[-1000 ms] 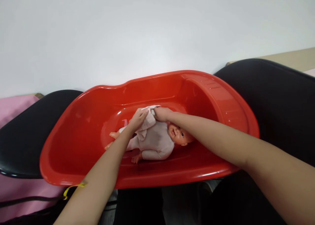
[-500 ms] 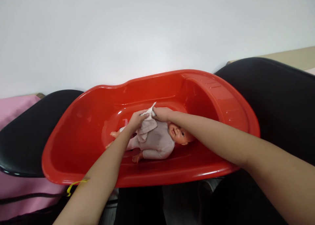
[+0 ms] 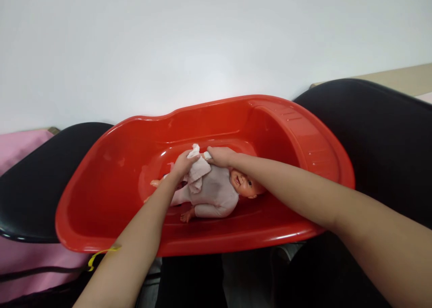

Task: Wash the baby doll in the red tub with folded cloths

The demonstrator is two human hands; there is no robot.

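Observation:
A baby doll (image 3: 219,189) in a pale long-sleeved suit lies on its back in a red baby bathtub (image 3: 118,177), its head to the right and feet to the left. My left hand (image 3: 183,163) is closed on a whitish cloth (image 3: 197,173), which hangs over the doll's middle. Just right of it, my right hand (image 3: 218,156) pinches a small white piece (image 3: 207,155) above the doll's chest. Whether this piece is separate from the cloth I cannot tell. The doll's far arm is hidden behind my hands.
Black chairs (image 3: 381,141) stand under and beside the tub, with another black seat (image 3: 37,182) at left. A pale wall (image 3: 202,42) rises behind. Pink fabric (image 3: 23,148) shows at the left, and a yellow strip (image 3: 97,256) hangs by my left forearm.
My left hand has shifted slightly left with the cloth, opening a gap between the hands. The small white piece now shows apart in my right hand. The doll lies as before.

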